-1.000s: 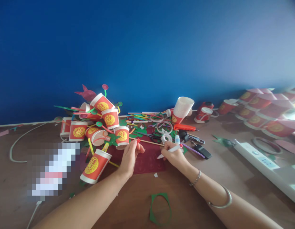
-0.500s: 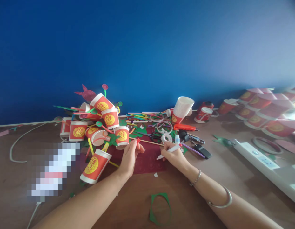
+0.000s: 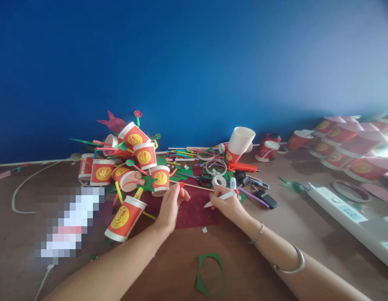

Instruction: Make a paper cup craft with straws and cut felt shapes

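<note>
A white marker [image 3: 224,196] with a red end is gripped in my right hand [image 3: 229,205], its tip pointing left over a dark red sheet [image 3: 194,213]. My left hand [image 3: 170,207] is closed over the sheet's left side, and a red marker cap [image 3: 181,184] shows between its thumb and fingers. Faint curved lines appear on the sheet between the hands. Close by my left hand stands a cluster of red paper cups [image 3: 126,219] with straws and green cut-outs. A roll of white tape [image 3: 219,181] and a glue stick [image 3: 233,183] lie just beyond my right hand.
Behind the sheet lie scissors [image 3: 204,180], straws [image 3: 184,154] and an orange-handled cutter [image 3: 244,167]. Stacked cups [image 3: 241,142] stand near the blue wall. A power strip [image 3: 347,215] is at right, a green paper frame [image 3: 200,274] in front, and a white cable [image 3: 16,196] at left.
My right hand has shifted the marker's tip slightly to the left and up over the red sheet. My left hand stays in place with the cap.
</note>
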Motion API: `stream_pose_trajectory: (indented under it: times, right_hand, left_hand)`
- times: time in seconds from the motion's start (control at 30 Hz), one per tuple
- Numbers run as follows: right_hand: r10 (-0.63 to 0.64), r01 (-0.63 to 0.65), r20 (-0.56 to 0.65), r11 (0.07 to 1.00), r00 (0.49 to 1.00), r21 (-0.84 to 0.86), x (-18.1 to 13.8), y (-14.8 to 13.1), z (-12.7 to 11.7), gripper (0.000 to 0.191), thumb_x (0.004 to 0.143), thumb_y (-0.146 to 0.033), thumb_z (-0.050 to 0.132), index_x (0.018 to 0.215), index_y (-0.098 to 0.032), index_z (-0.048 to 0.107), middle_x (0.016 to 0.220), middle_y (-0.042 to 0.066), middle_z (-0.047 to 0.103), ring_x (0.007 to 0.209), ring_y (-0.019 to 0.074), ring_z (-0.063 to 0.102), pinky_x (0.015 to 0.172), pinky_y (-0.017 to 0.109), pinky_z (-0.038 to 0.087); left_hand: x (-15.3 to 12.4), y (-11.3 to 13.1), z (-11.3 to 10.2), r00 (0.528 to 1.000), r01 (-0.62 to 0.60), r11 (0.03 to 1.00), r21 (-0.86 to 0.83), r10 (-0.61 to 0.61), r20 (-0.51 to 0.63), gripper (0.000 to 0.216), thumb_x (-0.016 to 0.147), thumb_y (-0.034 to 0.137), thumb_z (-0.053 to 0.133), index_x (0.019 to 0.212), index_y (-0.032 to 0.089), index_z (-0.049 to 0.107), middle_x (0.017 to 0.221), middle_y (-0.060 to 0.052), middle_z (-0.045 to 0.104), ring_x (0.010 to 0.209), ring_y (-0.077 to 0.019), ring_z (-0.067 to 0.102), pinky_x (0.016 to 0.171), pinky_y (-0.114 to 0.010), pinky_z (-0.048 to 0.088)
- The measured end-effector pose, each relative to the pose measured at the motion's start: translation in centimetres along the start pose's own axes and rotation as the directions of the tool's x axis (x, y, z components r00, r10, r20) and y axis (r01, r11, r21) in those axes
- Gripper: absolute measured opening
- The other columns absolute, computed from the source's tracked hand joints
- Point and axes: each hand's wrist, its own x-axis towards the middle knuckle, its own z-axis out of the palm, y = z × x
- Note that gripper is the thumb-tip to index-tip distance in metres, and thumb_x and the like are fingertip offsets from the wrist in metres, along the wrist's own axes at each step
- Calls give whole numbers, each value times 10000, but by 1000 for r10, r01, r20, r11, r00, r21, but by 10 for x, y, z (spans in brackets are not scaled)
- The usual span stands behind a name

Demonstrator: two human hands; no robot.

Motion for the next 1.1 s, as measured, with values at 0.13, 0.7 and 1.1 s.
stream_pose_trajectory:
  times: [0.13,0.7,1.1]
  right_hand:
    - [11,-11,-19,1000,1000,11,1,1,0,210,714,-257,544,545,-230,421,475,-25,612,500,172,567,489,290,380]
    - [18,-18,-46,1000,999,4,0,2,1,203,668,-234,522,527,-230,376,441,-34,567,468,159,528,460,278,361]
    - [88,-88,-16,996,996,30,-3,-7,-2,191,624,-219,513,501,-239,368,408,-28,553,457,183,538,468,308,367]
  left_hand:
    - [0,0,1,1000,-1,1000,3,1,-4,346,832,425,551,591,180,511,592,7,560,621,-125,520,708,-277,450]
    - [-2,3,3,1000,24,1000,-3,-24,-19,337,800,434,572,582,187,500,583,8,564,621,-127,521,715,-284,450]
    - [-2,3,3,999,23,1000,-6,-23,-24,336,798,431,580,582,183,513,585,4,563,620,-132,525,693,-282,449]
